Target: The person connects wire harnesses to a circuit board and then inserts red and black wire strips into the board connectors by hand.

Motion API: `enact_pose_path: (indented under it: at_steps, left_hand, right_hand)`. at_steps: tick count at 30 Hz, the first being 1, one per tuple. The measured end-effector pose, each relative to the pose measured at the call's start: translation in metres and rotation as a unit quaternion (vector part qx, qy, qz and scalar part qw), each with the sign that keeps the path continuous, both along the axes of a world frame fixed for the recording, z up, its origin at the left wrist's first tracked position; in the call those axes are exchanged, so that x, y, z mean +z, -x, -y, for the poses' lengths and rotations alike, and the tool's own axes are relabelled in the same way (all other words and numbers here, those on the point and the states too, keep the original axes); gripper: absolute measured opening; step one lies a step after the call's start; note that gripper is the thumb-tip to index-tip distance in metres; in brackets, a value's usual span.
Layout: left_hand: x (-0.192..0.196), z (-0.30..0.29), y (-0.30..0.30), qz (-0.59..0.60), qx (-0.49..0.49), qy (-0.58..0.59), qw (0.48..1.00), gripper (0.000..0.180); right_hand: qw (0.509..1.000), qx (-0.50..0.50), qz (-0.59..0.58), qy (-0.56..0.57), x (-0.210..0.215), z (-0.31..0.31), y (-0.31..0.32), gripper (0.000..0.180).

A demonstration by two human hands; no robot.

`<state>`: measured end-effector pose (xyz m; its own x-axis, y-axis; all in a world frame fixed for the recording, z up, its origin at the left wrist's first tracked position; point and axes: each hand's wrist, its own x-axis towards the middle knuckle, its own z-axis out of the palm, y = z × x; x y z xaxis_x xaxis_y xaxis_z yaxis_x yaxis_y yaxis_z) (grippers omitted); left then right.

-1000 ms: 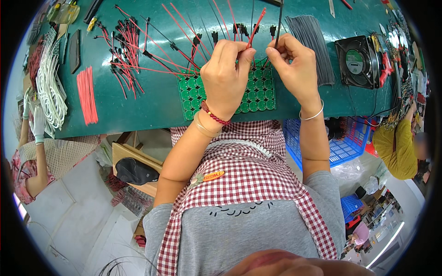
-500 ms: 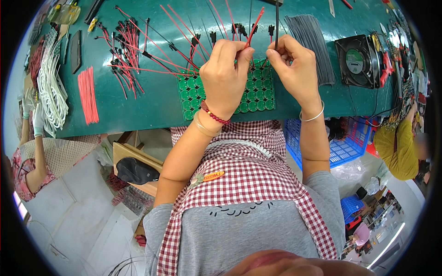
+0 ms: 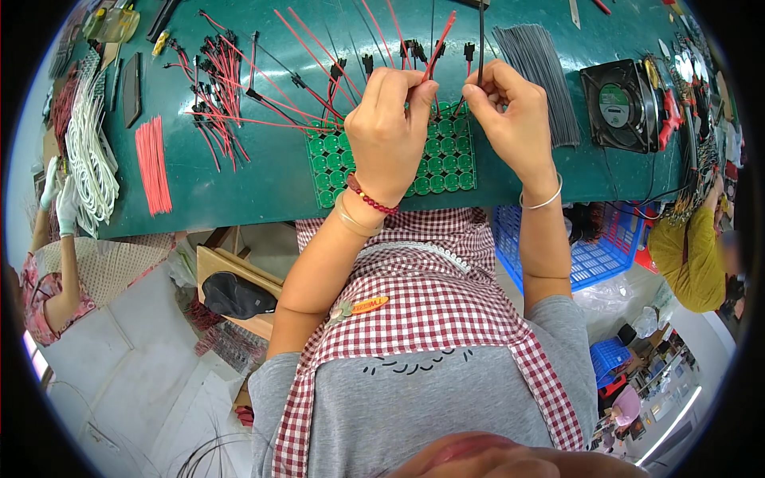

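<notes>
My left hand (image 3: 390, 131) is over a green panel of round circuit boards (image 3: 450, 163), its thumb and fingers pinched on a red wire (image 3: 441, 44) that sticks up past the fingertips. Just to the right, my right hand (image 3: 512, 115) pinches a black wire (image 3: 481, 36) standing nearly upright. Both hands hide part of the panel and the lower wire ends. From the panel's far edge, several red and black wires with black connectors (image 3: 367, 64) fan outward.
Left lie a pile of connector leads (image 3: 215, 76), a red wire bundle (image 3: 153, 166) and white cables (image 3: 86, 159). Dark grey wires (image 3: 542, 84) and a black fan (image 3: 620, 106) are right. A blue crate (image 3: 594, 251) stands below the table. A co-worker's gloved hands (image 3: 64, 199) are far left.
My two hands stay almost still, both pinching their wires. At the far left, the co-worker's gloved hands have shifted a little.
</notes>
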<state>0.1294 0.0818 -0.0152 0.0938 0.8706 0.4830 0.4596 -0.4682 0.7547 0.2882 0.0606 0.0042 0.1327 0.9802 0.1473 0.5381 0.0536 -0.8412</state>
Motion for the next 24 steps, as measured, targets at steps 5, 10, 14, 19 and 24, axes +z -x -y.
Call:
enact_pose_path:
  at_steps: [5,10,14,19,24]
  left_hand:
    - [0.0015,0.0001,-0.0005,-0.008,0.001,0.003,1.000,0.016]
    - [-0.0001,-0.0005,0.0002,-0.013,0.002,0.000,1.000,0.016]
    - [0.0001,0.0000,-0.0003,-0.007,0.004,0.002,1.000,0.015]
    - [0.0009,-0.0001,-0.0001,-0.012,0.004,-0.002,1.000,0.014]
    - [0.0011,-0.0003,-0.0016,-0.013,0.003,-0.002,1.000,0.014]
  right_hand:
    - [1.000,0.000,-0.002,-0.017,-0.0007,0.0006,-0.0007,0.010]
    - [1.000,-0.002,-0.011,0.012,0.0015,0.0012,0.0009,0.010]
    - [1.000,-0.002,-0.013,0.011,0.0014,0.0014,0.0009,0.010]
    - [1.000,-0.004,-0.021,0.018,-0.0005,0.0014,-0.0008,0.012]
    - [1.000,-0.016,-0.020,0.017,-0.0010,0.0040,-0.0010,0.013]
